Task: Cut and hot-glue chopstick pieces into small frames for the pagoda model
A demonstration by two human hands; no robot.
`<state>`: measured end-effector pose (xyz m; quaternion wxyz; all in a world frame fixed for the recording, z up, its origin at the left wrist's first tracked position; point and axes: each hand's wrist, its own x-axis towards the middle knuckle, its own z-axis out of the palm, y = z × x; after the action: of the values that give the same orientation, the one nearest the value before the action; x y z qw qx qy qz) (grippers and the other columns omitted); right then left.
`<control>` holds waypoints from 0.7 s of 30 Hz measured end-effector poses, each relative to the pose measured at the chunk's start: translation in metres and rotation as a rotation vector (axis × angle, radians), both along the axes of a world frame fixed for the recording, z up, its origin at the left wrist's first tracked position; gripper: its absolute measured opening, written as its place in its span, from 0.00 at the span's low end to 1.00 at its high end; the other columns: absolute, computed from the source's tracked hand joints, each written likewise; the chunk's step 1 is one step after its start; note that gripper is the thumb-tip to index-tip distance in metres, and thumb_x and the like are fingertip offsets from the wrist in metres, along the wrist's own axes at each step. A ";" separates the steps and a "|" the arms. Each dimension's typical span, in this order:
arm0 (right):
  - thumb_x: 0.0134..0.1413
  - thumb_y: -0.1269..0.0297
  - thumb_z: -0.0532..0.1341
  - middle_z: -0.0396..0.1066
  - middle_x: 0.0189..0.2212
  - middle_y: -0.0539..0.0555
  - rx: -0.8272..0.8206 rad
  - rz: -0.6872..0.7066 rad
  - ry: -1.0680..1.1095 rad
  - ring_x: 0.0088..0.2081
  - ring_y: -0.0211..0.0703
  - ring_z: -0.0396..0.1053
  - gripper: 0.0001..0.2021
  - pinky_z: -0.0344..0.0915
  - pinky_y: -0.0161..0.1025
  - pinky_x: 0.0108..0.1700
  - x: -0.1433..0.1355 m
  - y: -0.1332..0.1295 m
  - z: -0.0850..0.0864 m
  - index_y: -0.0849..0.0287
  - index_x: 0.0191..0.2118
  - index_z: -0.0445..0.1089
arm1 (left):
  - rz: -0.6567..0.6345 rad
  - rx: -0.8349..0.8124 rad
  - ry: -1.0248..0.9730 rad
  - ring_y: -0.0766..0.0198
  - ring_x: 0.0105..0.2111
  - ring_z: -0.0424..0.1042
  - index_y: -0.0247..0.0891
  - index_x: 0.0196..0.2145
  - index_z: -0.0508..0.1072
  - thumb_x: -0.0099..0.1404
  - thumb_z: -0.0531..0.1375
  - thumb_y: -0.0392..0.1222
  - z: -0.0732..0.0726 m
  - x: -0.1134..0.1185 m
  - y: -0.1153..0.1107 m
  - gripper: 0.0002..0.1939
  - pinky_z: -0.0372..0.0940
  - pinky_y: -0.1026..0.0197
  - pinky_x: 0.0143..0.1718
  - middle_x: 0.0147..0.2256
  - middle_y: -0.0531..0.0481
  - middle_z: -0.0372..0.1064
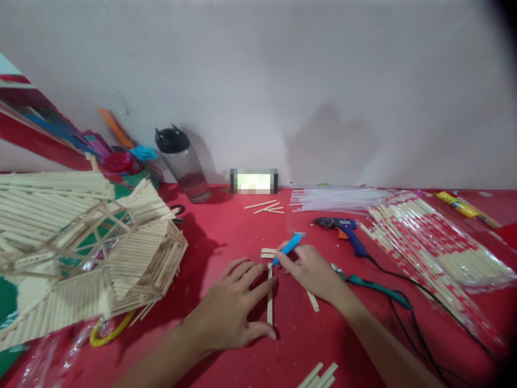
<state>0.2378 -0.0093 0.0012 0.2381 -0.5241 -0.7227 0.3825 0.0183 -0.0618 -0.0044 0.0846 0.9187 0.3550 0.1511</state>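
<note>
My right hand (309, 268) pinches a blue marker pen (289, 248), its lower end slanting down to the top of a narrow pair of wooden sticks (270, 299). Those sticks lie lengthwise on the red table. Over their left side my left hand (238, 299) rests flat with fingers spread, the index fingertip touching near their upper part and the thumb by their lower end. Just above the pen tip lie a few short cut sticks (267, 253), partly hidden by the right fingers. Another short piece (312, 302) sits under my right wrist.
A large stick-built model (137, 253) fills the left. A water bottle (183, 167) and a phone (253, 181) stand by the wall. To the right are a glue gun (343, 229) with cord, green-handled pliers (375, 285), glue sticks (335, 198) and packed chopsticks (448, 237).
</note>
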 end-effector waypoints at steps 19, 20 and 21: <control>0.63 0.54 0.56 0.75 0.26 0.53 -0.012 0.006 0.024 0.31 0.45 0.72 0.16 0.65 0.37 0.35 -0.002 -0.001 -0.002 0.58 0.34 0.75 | 0.008 -0.007 0.001 0.47 0.52 0.68 0.42 0.58 0.70 0.59 0.55 0.72 0.001 0.001 0.000 0.40 0.60 0.42 0.59 0.54 0.39 0.69; 0.63 0.54 0.56 0.75 0.26 0.53 -0.014 0.004 0.025 0.31 0.45 0.72 0.16 0.65 0.37 0.35 -0.001 -0.001 -0.003 0.58 0.33 0.75 | 0.008 -0.007 0.000 0.47 0.53 0.68 0.41 0.58 0.69 0.59 0.55 0.72 0.001 0.001 0.000 0.40 0.59 0.42 0.59 0.54 0.39 0.68; 0.63 0.54 0.56 0.74 0.25 0.53 -0.015 0.002 0.024 0.31 0.45 0.72 0.16 0.65 0.37 0.35 0.000 0.000 -0.003 0.58 0.33 0.75 | 0.007 -0.005 -0.003 0.47 0.53 0.68 0.41 0.58 0.69 0.59 0.55 0.72 0.001 0.001 0.000 0.40 0.60 0.42 0.59 0.54 0.38 0.68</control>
<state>0.2373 -0.0098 -0.0017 0.2425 -0.5204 -0.7175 0.3945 0.0195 -0.0617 -0.0031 0.0870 0.9169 0.3587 0.1516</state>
